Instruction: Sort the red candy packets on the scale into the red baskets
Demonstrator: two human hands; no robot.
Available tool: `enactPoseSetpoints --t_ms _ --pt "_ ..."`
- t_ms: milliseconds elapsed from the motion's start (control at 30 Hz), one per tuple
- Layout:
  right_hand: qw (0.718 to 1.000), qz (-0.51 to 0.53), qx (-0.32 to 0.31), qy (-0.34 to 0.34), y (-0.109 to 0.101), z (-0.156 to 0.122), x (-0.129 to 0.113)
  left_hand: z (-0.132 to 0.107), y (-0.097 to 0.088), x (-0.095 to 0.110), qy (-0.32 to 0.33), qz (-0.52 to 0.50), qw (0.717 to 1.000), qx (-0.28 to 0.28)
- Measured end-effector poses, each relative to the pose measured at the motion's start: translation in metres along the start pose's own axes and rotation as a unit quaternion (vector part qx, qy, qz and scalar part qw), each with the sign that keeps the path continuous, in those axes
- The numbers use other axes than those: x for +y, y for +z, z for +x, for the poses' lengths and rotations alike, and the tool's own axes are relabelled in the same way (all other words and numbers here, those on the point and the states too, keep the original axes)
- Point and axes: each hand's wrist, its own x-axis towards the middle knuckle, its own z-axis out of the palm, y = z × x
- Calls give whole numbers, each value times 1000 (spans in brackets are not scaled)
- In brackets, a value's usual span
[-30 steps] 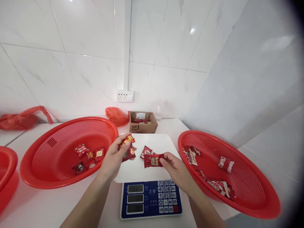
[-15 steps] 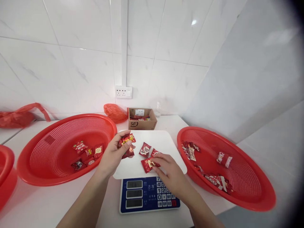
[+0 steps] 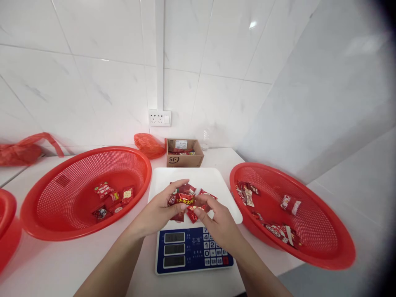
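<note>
Over the white pan (image 3: 221, 185) of a digital scale (image 3: 194, 264), both of my hands come close together. My left hand (image 3: 154, 216) is closed around several red wrapped candies (image 3: 185, 199), one with yellow lettering facing me. Thumb and fingers of my right hand (image 3: 221, 222) close on the right end of this bunch. Which candy they pinch is partly hidden. Other red candy packets (image 3: 204, 193) lie on the pan just behind and under my hands.
Large red plastic baskets stand left (image 3: 46, 231) and right (image 3: 340, 255), each with several wrapped candies inside. Behind the scale sits a cardboard box (image 3: 193, 161) of red packets, beside a red plastic bag (image 3: 148, 145). Another red basket (image 3: 8, 231) edges in at far left.
My left hand has moved right over the pan with its candies. My right hand, earlier holding a red packet at the pan, now meets the left hand's bunch.
</note>
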Motion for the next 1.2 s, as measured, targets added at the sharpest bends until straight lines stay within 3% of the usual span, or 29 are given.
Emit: enactPoseSetpoints --t_ms 200,267,433,567,700,833,1200 --pt "998 62 -2 13 6 3 -7 -2 6 -1 8 41 998 -44" --pt "997 59 34 28 2 3 -3 -2 3 -1 19 76 997 -24" --pt "987 19 139 74 -18 7 9 5 -11 -10 66 216 970 88" --pt "985 -17 150 87 -24 10 17 11 -18 -18 92 260 954 119" --pt "987 -43 130 90 -20 10 22 15 -20 -20 55 288 949 114" --pt "989 -65 101 82 -17 9 21 19 -23 -23 30 263 960 86" --pt "989 -101 85 61 -15 9 21 13 -19 -8 76 108 988 81"
